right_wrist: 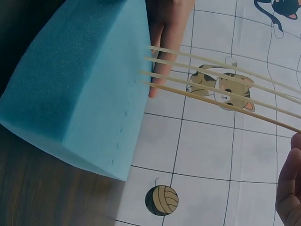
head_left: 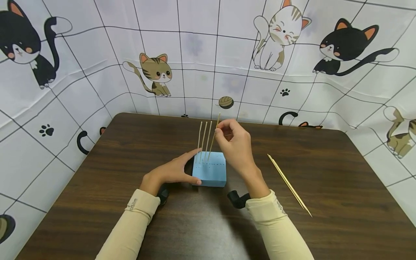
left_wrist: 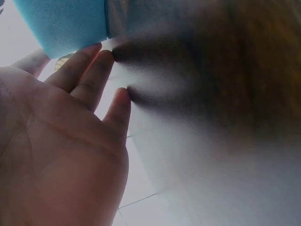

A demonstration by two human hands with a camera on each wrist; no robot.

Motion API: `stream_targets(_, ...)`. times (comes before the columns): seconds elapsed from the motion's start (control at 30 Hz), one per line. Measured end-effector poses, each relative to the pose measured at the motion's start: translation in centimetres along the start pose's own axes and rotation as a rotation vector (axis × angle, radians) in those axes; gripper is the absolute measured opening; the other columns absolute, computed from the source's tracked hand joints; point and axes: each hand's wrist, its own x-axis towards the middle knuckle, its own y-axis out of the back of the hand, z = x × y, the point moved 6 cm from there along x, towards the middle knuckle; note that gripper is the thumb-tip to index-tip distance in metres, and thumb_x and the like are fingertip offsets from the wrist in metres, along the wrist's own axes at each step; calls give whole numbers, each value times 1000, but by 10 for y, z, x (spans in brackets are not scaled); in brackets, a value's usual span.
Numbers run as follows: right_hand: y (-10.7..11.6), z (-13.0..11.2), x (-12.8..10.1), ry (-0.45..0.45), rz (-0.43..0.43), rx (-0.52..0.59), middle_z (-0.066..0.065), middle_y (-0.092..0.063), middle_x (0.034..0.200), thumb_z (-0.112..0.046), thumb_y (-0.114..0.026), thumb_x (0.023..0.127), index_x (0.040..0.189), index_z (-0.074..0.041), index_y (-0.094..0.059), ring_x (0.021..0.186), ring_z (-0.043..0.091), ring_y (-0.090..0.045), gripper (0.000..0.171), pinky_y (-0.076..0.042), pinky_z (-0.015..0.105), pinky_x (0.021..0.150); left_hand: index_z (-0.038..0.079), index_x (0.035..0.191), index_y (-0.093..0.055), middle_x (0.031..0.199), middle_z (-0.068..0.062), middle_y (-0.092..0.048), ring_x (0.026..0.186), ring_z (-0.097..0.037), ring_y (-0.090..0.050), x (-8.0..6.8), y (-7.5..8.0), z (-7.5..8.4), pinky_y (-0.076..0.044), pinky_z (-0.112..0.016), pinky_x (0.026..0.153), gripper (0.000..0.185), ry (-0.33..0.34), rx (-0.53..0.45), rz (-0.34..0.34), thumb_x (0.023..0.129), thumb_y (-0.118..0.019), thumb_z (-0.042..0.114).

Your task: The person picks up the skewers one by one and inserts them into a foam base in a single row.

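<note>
A blue foam block (head_left: 210,172) sits on the dark wooden table (head_left: 325,162). Three thin wooden skewers (head_left: 204,139) stand upright in holes along its far edge. My right hand (head_left: 219,133) pinches a fourth skewer (head_left: 213,142) near its top, its lower end at the block beside the others. My left hand (head_left: 190,168) rests against the block's left side, fingers straight and thumb at the front. The left wrist view has that open palm (left_wrist: 70,127) touching the block (left_wrist: 66,23). All the skewers (right_wrist: 211,84) enter the foam (right_wrist: 80,94) in the right wrist view.
A couple of loose skewers (head_left: 289,185) lie on the table to the right of my right arm. A cat-print cloth (head_left: 208,54) walls the table in at the back and sides. The table's edges are close on the left and right.
</note>
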Motion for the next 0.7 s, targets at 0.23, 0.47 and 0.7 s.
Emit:
stream_targets(0.23,-2,2,0,9,-3,-18,6,-65,87,-3,-60,91,93,-1,-62,75,13,-60,4,-52,29,68,33,156,-14,159,6,-18,146,-21,-19,1,-1,0,-23,-57,112,107,2,-7,-2,73,-79,55)
stream_targets(0.47,-6,4,-3,3,-21,-33,6,-66,87,-3,-59,91,93,-2,-62,74,14,-63,4,-53,30,67,36,155,-14,159,7,-17,146,-21,-17,0,-2,-2,-23,-58,112,107,15,3,-2,72,-78,57)
stream_targets(0.7,-10,9,-7,2,-40,-34,6,-66,86,-3,-59,91,93,-2,-62,72,14,-62,4,-52,28,65,36,155,-14,160,7,-16,146,-22,-17,0,-1,0,-23,-58,112,107,19,9,-3,72,-78,57)
